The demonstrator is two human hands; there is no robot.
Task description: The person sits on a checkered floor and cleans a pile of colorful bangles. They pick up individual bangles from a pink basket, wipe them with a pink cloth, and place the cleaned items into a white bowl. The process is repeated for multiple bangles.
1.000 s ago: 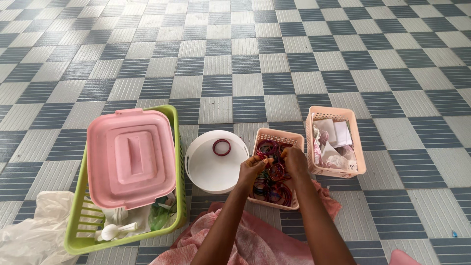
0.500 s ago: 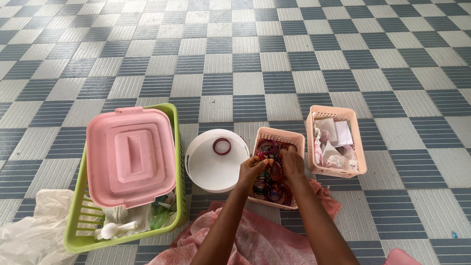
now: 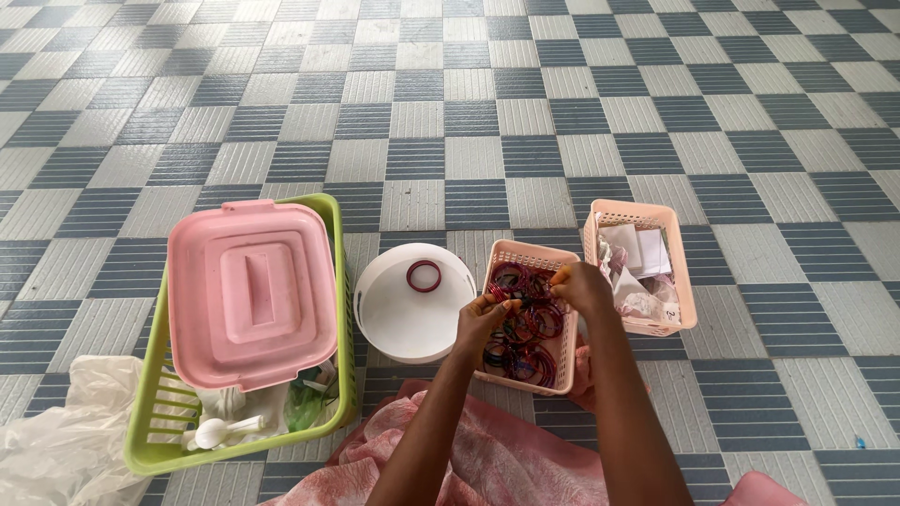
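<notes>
A peach slotted basket (image 3: 565, 349) on the tiled floor holds several red, maroon and green bangles (image 3: 525, 361). My left hand (image 3: 480, 321) is over the basket's left side, its fingertips pinched on bangles at the rim. Over the basket's upper right corner, my right hand (image 3: 583, 287) has its fingers drawn together; I cannot make out whether they hold anything. Left of the basket stands a round white tray (image 3: 403, 323) with one dark red bangle (image 3: 424, 276) lying in it.
A second peach basket (image 3: 685, 281) with papers and plastic wrappers stands to the right. A green basket (image 3: 146, 440) at left carries a pink lid (image 3: 251, 295) and a white spoon. A white plastic bag (image 3: 56, 440) lies lower left. Pink cloth (image 3: 487, 450) covers my lap.
My right hand has lifted off the bangle pile and moved right and up to the basket's corner. The basket has shifted slightly. My left hand has stayed at the left rim.
</notes>
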